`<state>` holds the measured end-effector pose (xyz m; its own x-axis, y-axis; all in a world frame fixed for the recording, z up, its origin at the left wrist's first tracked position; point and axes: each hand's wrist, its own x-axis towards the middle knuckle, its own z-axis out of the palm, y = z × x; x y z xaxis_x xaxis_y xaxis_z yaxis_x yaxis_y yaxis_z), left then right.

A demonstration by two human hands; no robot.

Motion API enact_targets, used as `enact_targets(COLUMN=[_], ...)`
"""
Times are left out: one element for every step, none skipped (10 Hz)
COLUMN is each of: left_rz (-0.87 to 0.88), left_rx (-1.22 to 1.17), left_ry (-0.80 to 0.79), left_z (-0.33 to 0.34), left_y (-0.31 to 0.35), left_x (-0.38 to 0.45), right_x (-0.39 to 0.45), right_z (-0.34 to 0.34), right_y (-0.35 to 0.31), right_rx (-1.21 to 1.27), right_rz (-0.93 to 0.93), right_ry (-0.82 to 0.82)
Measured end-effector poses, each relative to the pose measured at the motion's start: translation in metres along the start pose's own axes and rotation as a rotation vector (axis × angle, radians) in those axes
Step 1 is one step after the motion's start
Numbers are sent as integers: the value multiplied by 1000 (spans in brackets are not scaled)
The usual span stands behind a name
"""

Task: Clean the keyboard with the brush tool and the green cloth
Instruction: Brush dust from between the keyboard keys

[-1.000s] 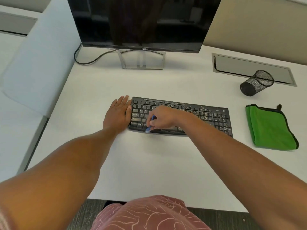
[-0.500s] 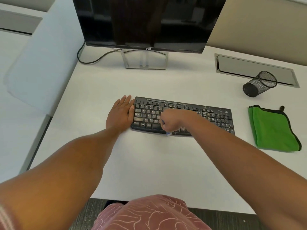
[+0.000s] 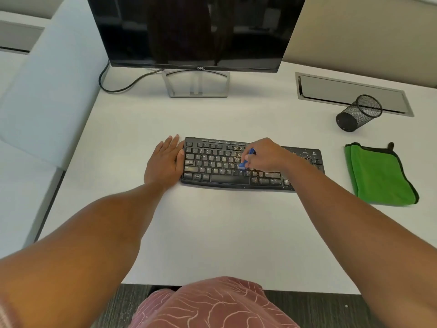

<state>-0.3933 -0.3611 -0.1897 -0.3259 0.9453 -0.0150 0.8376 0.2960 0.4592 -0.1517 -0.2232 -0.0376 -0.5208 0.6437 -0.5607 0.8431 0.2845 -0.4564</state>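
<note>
A black keyboard [image 3: 212,166] lies across the middle of the white desk [image 3: 212,233], with pale crumbs on its centre and right keys. My right hand [image 3: 267,156] is over the keyboard's middle, shut on a small blue brush tool [image 3: 246,159] whose tip touches the keys. Flat on the desk, my left hand [image 3: 165,163] rests with fingers together, pressed against the keyboard's left edge. The folded green cloth [image 3: 378,174] lies to the right of the keyboard, untouched.
A dark Dell monitor [image 3: 196,31] on a metal stand [image 3: 196,84] sits behind the keyboard, its cable [image 3: 113,86] trailing left. A black mesh pen cup [image 3: 357,113] lies tipped over at the back right, beside a metal cable hatch [image 3: 343,91]. The desk's front edge is near my lap.
My right hand has moved with the brush from the keyboard's lower left area toward its upper middle. The left hand stays at the keyboard's left edge.
</note>
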Motion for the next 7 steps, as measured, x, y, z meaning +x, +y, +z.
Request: enact_targets(left_rz=[-1,-2,-6,-7,-13,-17,-17], left_rx=[5,13,12,13,3,-7,-14], left_ry=[1,-4,-8,-9,-7,0,5], left_z=[0,0,1,1,0,0,0], left_y=[1,-1,-1,-1,0,0,1], left_x=[0,1,1,1,0,0,1], right_x=[-3,-3,1,5,9,17,28], right_z=[6,8,5,8,9,0,-11], right_y=[1,5,3,0,-2,-6,-10], right_rx=[-83,78,133,119,53,123,142], right_rz=[33,50,-8,1,65,49,11], right_ry=[-160,-186,129,173,-63,-58,144])
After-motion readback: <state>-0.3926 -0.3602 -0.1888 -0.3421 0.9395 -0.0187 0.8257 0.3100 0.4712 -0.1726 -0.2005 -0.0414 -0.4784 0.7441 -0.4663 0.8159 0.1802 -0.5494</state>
